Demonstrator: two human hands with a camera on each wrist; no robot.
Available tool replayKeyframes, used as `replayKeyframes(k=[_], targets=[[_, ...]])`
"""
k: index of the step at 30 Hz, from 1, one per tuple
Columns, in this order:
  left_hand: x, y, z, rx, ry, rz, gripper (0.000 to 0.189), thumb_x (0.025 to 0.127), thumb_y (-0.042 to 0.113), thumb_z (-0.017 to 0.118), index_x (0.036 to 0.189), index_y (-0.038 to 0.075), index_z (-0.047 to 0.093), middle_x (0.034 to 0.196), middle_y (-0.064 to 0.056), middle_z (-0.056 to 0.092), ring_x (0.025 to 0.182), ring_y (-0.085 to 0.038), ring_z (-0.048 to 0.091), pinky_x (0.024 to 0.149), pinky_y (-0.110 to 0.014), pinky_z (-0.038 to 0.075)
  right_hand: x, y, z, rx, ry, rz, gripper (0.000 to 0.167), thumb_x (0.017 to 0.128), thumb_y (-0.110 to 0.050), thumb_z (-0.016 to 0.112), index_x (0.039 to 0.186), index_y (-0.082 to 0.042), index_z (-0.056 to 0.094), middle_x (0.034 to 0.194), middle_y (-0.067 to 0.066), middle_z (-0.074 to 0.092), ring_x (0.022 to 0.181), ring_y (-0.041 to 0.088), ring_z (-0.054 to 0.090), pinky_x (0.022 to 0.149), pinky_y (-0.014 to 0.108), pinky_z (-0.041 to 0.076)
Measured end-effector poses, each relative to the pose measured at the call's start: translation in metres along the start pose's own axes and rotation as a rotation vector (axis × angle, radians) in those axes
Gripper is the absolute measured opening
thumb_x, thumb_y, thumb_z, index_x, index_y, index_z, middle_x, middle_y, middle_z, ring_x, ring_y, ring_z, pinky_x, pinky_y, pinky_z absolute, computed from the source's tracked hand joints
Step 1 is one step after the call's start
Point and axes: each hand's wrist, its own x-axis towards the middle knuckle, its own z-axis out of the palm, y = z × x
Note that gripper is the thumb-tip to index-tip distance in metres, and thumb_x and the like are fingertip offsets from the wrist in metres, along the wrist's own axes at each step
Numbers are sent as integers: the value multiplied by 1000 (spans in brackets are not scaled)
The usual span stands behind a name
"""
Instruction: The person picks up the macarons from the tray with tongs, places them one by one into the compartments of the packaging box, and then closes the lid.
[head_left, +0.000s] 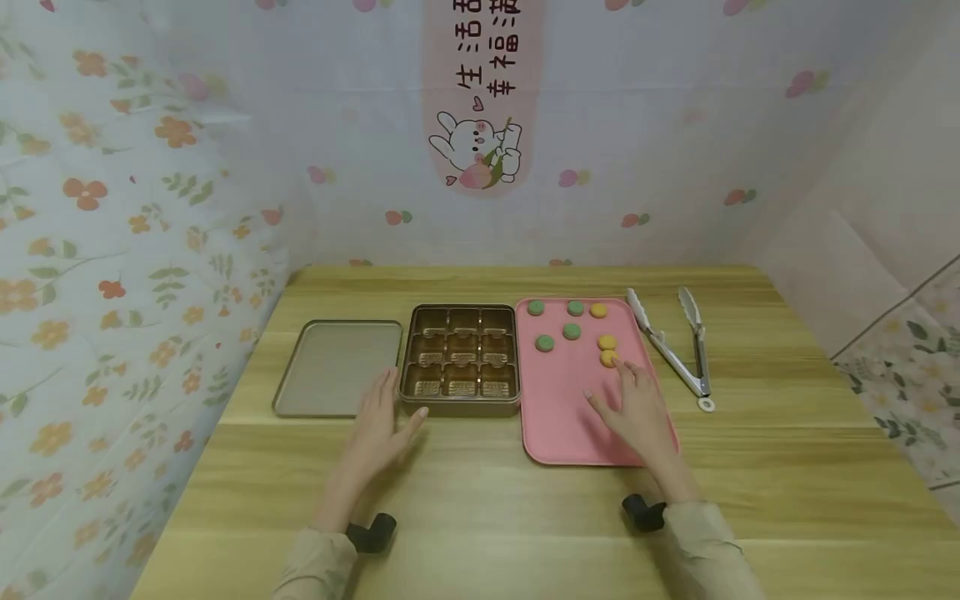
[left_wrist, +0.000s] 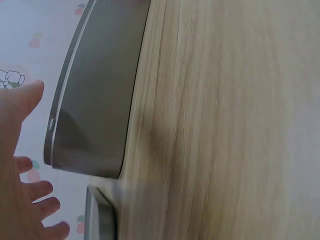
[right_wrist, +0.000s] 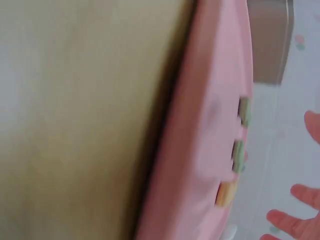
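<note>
My right hand (head_left: 637,412) hovers over the pink tray (head_left: 562,425) with its fingers spread, nearest to a yellow macaron-like round (head_left: 609,358); whether a fingertip touches it I cannot tell. Two more yellow rounds (head_left: 607,342) and several green rounds (head_left: 544,342) lie on the tray's far half. My left hand (head_left: 378,429), fingers apart and thumb out, is by the near left corner of a square brown tin (head_left: 461,407) with a divided, compartmented insert. In the left wrist view the tin's side (left_wrist: 100,85) stands beyond the thumb, and nothing is in that hand.
Left of the tin lies a flat square lid (head_left: 337,367), its right edge close behind my left hand. Metal tongs (head_left: 678,358) lie spread on the wooden table (head_left: 480,517), right of the pink tray. A patterned cloth wall (head_left: 637,150) rises behind the table.
</note>
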Motion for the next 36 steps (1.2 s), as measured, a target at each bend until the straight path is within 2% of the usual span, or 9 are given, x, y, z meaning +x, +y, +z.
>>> replayKeyframes(k=[2,6,9,12,17,22,27,31,36], targets=[[2,1,0,-84,-14,-26,88,87,48,54,146,0,8,150,-24,12,138,-41,13,112,-55,15,7,5,-6,29,-22,59,72,86,-34,60,136,8,31,130,36,35,120,50,35,96,64,32],[9,1,3,-205,-29,-72,95,84,48,58,146,1,3,150,-26,8,137,-43,12,111,-55,17,23,20,-19,39,-9,163,74,85,-33,61,136,10,29,129,39,33,117,54,34,93,65,33],[14,1,6,-247,-34,-95,100,82,49,61,145,0,1,150,-28,6,138,-43,11,111,-55,17,36,35,-27,5,46,189,75,83,-30,63,132,16,31,124,42,37,113,56,36,93,64,33],[19,1,7,-280,-46,-114,104,81,49,63,146,0,-1,150,-28,3,137,-45,10,110,-56,17,45,50,-35,9,64,217,78,82,-28,64,131,20,27,121,45,36,112,58,35,93,64,32],[25,3,6,-302,-76,-133,106,79,50,64,146,4,-4,150,-28,2,136,-48,12,108,-59,19,55,70,-42,51,36,310,81,84,-30,62,131,22,22,122,47,33,113,59,32,94,64,32],[28,2,7,-301,-91,-147,105,79,49,64,147,6,-5,150,-27,2,136,-47,12,108,-59,20,62,90,-42,25,31,356,78,84,-35,63,119,26,31,114,47,38,107,57,36,90,62,34],[29,2,8,-291,-111,-149,105,79,46,66,147,5,-3,149,-28,5,136,-46,12,109,-58,19,64,104,-40,9,-43,403,73,82,-38,64,110,24,36,107,44,39,96,51,41,80,57,41],[30,3,9,-279,-130,-154,105,80,48,65,147,4,-3,149,-28,5,136,-46,13,108,-59,19,65,111,-41,-20,-112,392,75,82,-41,63,107,25,37,103,43,41,87,45,44,69,50,43],[32,5,10,-301,-150,-194,105,79,50,64,146,5,-3,150,-27,2,137,-46,12,108,-59,20,70,118,-38,-69,-146,372,79,81,-43,63,105,28,37,100,46,41,89,53,45,68,52,41]])
